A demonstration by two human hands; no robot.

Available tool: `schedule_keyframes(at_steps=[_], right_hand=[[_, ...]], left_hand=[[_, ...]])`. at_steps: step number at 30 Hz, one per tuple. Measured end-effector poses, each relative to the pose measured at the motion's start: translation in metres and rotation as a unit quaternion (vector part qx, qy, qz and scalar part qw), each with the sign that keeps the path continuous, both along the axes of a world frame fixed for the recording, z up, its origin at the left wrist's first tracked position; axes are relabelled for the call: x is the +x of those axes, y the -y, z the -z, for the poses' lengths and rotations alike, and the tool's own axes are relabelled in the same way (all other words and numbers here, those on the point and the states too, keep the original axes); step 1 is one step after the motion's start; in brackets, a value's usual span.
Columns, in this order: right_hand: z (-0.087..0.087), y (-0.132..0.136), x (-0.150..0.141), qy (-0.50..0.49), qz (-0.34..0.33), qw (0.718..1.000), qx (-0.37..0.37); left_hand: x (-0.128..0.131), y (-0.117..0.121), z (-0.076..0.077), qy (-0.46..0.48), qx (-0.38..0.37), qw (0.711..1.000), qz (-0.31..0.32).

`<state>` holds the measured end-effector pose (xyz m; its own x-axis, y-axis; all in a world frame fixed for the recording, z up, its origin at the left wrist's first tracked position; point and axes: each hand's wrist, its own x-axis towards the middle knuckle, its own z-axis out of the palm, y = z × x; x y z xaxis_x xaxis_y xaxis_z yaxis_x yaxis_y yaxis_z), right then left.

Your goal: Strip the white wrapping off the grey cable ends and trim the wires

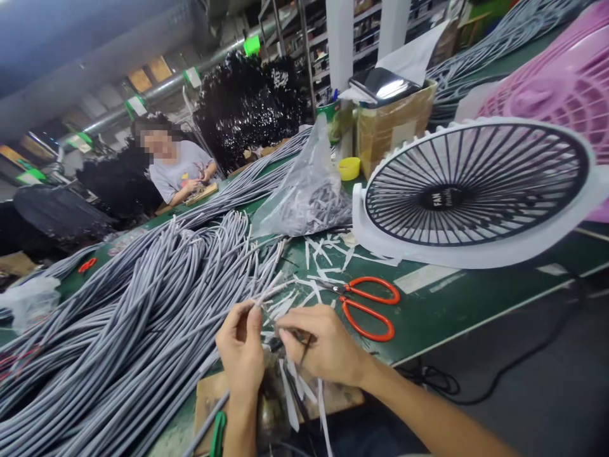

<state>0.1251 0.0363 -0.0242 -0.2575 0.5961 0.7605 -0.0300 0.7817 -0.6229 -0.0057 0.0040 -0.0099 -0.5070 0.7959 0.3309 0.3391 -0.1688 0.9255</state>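
My left hand [242, 352] is closed in a pinch on the end of a grey cable [266, 293] that runs up toward the big heap. Close beside it, my right hand [323, 346] is closed too, pinching the cable's thin inner wires [304, 346]; strips of white sheath [295, 387] hang below both hands. Under the hands lies a wooden block [209, 393] with a green-handled tool [217, 435] at its near edge. Orange-handled scissors [368, 308] rest on the green table just right of my right hand.
A heap of grey cables [118, 324] covers the table's left half. Behind the scissors stand a white fan [476, 197] and a pink fan [566, 82], with a plastic bag of offcuts [309, 190] and a cardboard box [394, 120] behind. A co-worker [178, 168] sits far left.
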Motion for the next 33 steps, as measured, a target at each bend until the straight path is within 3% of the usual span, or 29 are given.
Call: schedule_keyframes(at_steps=[3,6,9,12,15,19,23,27,30,33], right_hand=[[0.0,0.005,0.0,0.008,-0.108,0.993,0.04],[-0.001,0.007,0.002,0.003,-0.185,0.982,0.028],[-0.005,0.002,0.003,-0.049,-0.077,0.993,-0.071],[-0.014,-0.006,0.005,-0.087,0.038,0.981,-0.167],[-0.024,-0.012,0.006,-0.04,0.018,0.987,-0.152],[-0.031,-0.014,-0.001,-0.001,-0.029,0.997,-0.065],[-0.027,-0.012,-0.009,-0.02,0.044,0.998,-0.028],[-0.021,-0.009,-0.009,-0.012,0.091,0.994,-0.052],[-0.021,-0.009,-0.008,-0.042,0.063,0.99,-0.122],[-0.023,-0.012,-0.005,-0.114,0.083,0.968,-0.207]], left_hand=[[-0.001,-0.002,0.001,0.047,0.026,0.997,-0.048],[-0.001,-0.001,0.001,0.087,0.031,0.996,-0.019],[-0.002,0.002,0.002,0.081,0.018,0.996,0.038],[-0.003,0.006,0.003,0.07,0.004,0.994,0.086],[-0.006,0.009,0.005,0.089,-0.021,0.986,0.14],[-0.006,0.01,0.008,0.142,-0.052,0.972,0.178],[-0.001,0.008,0.004,0.143,-0.059,0.976,0.151],[0.0,0.006,0.0,0.007,-0.007,0.998,0.068],[-0.003,0.007,-0.001,-0.074,0.029,0.996,0.038],[-0.002,0.009,-0.002,-0.06,0.023,0.997,0.051]])
